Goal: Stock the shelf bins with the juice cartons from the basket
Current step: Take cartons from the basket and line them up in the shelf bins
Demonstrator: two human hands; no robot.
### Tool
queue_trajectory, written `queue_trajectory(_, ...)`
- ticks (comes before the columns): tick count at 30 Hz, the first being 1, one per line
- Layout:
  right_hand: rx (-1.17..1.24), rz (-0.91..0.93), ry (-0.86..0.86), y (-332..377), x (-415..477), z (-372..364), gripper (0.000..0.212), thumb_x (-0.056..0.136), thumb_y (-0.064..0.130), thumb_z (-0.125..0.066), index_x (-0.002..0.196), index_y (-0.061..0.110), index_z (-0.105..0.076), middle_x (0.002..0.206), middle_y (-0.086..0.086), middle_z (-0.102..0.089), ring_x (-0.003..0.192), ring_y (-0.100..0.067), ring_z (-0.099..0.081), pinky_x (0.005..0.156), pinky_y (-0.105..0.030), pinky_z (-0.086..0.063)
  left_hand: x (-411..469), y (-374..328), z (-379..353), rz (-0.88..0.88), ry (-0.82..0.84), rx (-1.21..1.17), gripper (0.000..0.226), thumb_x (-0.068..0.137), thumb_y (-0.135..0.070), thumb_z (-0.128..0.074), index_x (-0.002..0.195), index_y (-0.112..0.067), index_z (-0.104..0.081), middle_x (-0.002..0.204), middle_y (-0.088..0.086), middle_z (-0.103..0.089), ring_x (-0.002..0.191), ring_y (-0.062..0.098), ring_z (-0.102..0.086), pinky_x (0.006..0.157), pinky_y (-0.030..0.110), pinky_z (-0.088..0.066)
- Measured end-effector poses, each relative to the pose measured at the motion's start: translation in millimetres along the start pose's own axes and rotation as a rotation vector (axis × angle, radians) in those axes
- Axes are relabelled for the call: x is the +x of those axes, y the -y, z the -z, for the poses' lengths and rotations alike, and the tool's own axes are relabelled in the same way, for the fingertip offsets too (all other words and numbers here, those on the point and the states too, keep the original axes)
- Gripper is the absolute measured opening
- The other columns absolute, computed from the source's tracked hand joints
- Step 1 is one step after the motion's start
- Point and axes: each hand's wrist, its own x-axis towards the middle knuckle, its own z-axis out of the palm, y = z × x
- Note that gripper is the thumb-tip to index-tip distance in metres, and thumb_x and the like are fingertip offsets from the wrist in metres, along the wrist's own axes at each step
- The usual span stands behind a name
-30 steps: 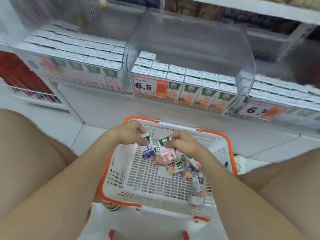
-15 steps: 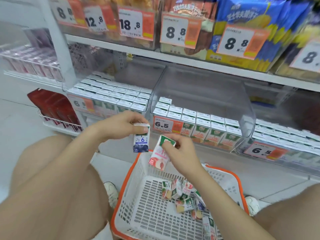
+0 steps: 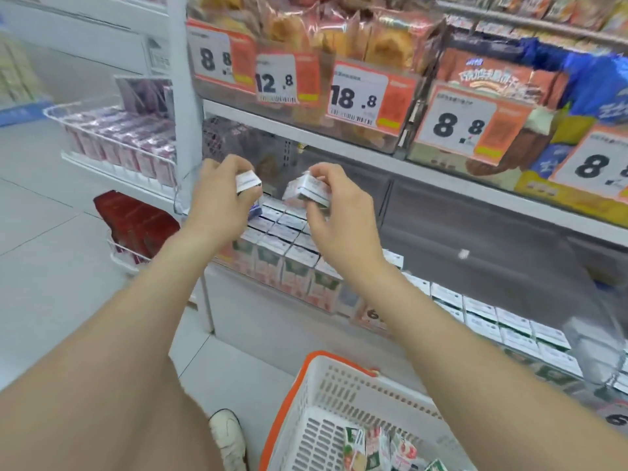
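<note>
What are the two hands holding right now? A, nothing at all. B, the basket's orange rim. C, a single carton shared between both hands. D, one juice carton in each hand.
D: the left hand grips one carton and the right hand grips a second carton, apart from each other, raised above the shelved cartons.

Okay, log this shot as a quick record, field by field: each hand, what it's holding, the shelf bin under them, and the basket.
Left hand: fingers grip a small carton, held over the bin
Right hand: fingers pinch a second carton, tilted
Shelf bin: clear-walled, beneath both hands
Stocked cartons: upright rows, bin looks nearly full
Basket: white with orange rim, low in view
Loose cartons: several lie inside the basket
</note>
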Motion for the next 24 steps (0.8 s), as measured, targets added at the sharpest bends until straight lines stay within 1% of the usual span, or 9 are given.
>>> queue_trajectory(3,-0.228,0.016,0.058,-22,41,-36,0.042,0.096,0.004,-0.062,0.136,0.011,-0.052,0.119,-0.013,-0.068,0.108,-0.035,-0.062,0.085,-0.044,-0.051,2,2,-7,0.047,0.069,0.055,0.034,0.105,-0.021,-0.060,0.137,-0.028,-0.052,0.119,0.009,-0.040,0.109,0.036,-0.050,0.094,0.039,-0.041)
queue_trajectory(6,-0.378,-0.078,0.129,-36,68,-64,0.043,0.096,-0.003,-0.057,0.138,0.006,-0.050,0.113,-0.020,-0.064,0.101,-0.042,-0.061,0.072,-0.040,-0.045,0,0,-13,0.063,0.211,0.117,0.061,0.100,-0.002,-0.056,0.144,-0.039,-0.036,0.123,0.011,-0.034,0.098,0.043,-0.052,0.097,0.051,-0.048)
queue_trajectory(8,-0.365,-0.155,0.188,-41,80,-80,0.045,0.096,-0.006,-0.055,0.138,0.009,-0.050,0.118,-0.019,-0.058,0.100,-0.042,-0.063,0.074,-0.042,-0.050,0,-1,-14,0.077,0.268,0.144,0.081,0.093,0.009,-0.052,0.149,-0.044,-0.027,0.127,0.012,-0.033,0.092,0.041,-0.052,0.092,0.052,-0.050)
queue_trajectory(11,-0.307,-0.222,0.303,-51,95,-98,0.044,0.098,0.001,-0.059,0.139,0.008,-0.049,0.128,-0.018,-0.055,0.112,-0.040,-0.062,0.090,-0.041,-0.053,2,-3,-11,0.078,0.255,0.130,0.090,0.088,0.014,-0.051,0.157,-0.036,-0.022,0.126,0.011,-0.033,0.090,0.038,-0.056,0.087,0.048,-0.052)
queue_trajectory(13,-0.303,-0.256,0.411,-55,102,-104,0.040,0.098,0.007,-0.059,0.137,0.004,-0.052,0.132,-0.019,-0.059,0.120,-0.037,-0.059,0.095,-0.037,-0.050,3,-1,-11,0.071,0.204,0.115,0.084,0.089,0.014,-0.055,0.156,-0.025,-0.024,0.128,0.014,-0.040,0.096,0.038,-0.056,0.084,0.046,-0.050)
queue_trajectory(16,-0.298,-0.297,0.534,-58,106,-101,0.038,0.098,0.010,-0.056,0.136,0.008,-0.060,0.135,-0.015,-0.062,0.122,-0.033,-0.060,0.095,-0.032,-0.050,4,0,-12,0.092,0.165,0.093,0.060,0.092,0.011,-0.057,0.142,-0.008,-0.030,0.132,0.019,-0.050,0.099,0.033,-0.052,0.078,0.042,-0.042)
queue_trajectory(19,-0.294,-0.264,0.620,-51,100,-86,0.043,0.096,0.007,-0.051,0.138,0.011,-0.059,0.132,-0.012,-0.063,0.121,-0.033,-0.060,0.089,-0.029,-0.046,5,-2,-12,0.103,0.139,0.111,0.036,0.095,0.007,-0.057,0.119,-0.007,-0.035,0.125,0.022,-0.056,0.095,0.031,-0.051,0.073,0.040,-0.039)
queue_trajectory(22,-0.244,-0.195,0.520,-37,84,-59,0.032,0.093,-0.002,-0.046,0.121,0.009,-0.059,0.117,-0.015,-0.065,0.112,-0.037,-0.062,0.079,-0.034,-0.044,3,-10,-14,0.080,0.150,0.097,0.030,0.098,0.002,-0.059,0.121,-0.005,-0.042,0.121,0.018,-0.060,0.096,0.030,-0.053,0.076,0.043,-0.045)
queue_trajectory(24,-0.098,-0.131,0.375,-27,62,-38,0.043,0.093,-0.003,-0.043,0.132,0.012,-0.057,0.124,-0.015,-0.067,0.115,-0.035,-0.061,0.084,-0.036,-0.048,-1,-19,-16,0.029,0.183,0.066,0.030,0.101,-0.004,-0.060,0.128,-0.008,-0.047,0.123,0.013,-0.061,0.102,0.030,-0.056,0.084,0.047,-0.050)
